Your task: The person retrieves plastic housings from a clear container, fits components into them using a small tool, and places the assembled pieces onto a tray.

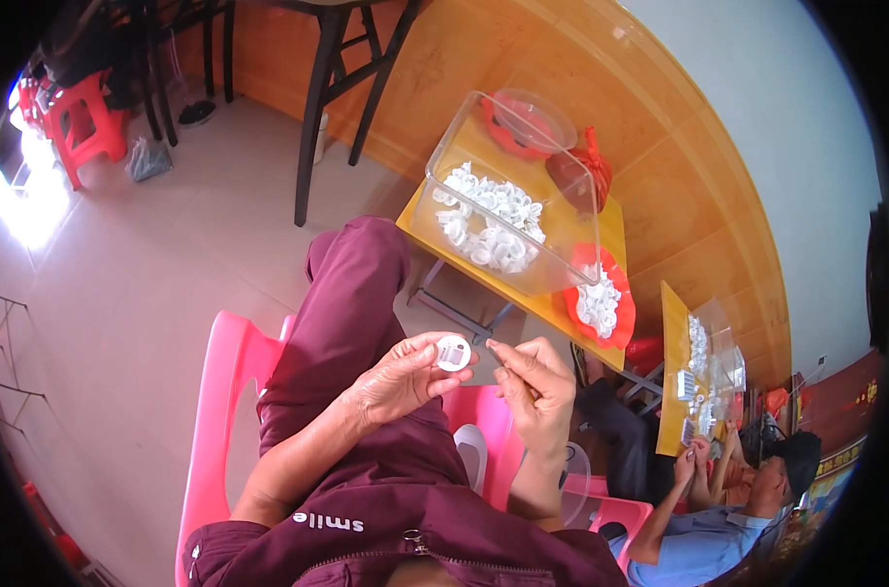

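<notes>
In front of my lap, my left hand (405, 372) pinches a small round white plastic piece (453, 353) between thumb and fingers. Its upper face bears a greyish rectangular patch and a small dark spot. Just to the right, apart from that piece, is my right hand (537, 386), its thumb and fingers drawn together. Whatever sits between those fingertips, if anything, is too small to make out. Beyond my hands, a clear plastic bin (572, 256) on a yellow table (611, 230) contains many loose white plastic parts (493, 217).
A red bag (628, 318) of white parts lies at the table's right corner. Behind the bin are a clear bowl (552, 117) and a tied red bag (591, 171). At right, another person (699, 528) works at a second yellow table (674, 323). Dark table legs (317, 117) stand at upper left.
</notes>
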`<state>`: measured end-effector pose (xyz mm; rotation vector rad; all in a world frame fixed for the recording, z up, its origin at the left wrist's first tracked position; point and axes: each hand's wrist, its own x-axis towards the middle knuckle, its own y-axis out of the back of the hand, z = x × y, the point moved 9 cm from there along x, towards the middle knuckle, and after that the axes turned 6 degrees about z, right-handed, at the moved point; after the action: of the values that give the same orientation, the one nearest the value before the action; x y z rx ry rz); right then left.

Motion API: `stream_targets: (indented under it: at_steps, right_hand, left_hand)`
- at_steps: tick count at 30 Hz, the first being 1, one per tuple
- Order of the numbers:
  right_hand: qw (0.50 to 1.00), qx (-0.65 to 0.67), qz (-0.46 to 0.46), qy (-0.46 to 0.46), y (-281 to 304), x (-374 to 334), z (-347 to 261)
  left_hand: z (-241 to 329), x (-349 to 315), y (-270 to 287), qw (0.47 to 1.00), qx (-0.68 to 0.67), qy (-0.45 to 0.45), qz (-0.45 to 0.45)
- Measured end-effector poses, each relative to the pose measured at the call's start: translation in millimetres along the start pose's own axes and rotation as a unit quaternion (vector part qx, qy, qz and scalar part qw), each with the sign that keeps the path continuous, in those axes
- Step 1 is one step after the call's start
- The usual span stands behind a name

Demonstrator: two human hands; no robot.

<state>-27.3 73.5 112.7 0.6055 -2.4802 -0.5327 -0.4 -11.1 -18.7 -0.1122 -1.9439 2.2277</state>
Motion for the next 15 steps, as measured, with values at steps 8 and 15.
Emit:
stream_targets:
  at_steps: [8,15]
  right_hand:
    - [0.993,-0.104,0.017,0.047,-14,-5,-7]
    - [0.989,-0.132,0.039,0.055,-13,-6,-4]
  left_hand:
    - [15,-2,-2,0.994,0.055,-0.088,0.013]
    - [20,-3,-8,0.985,0.114,-0.125,0.041]
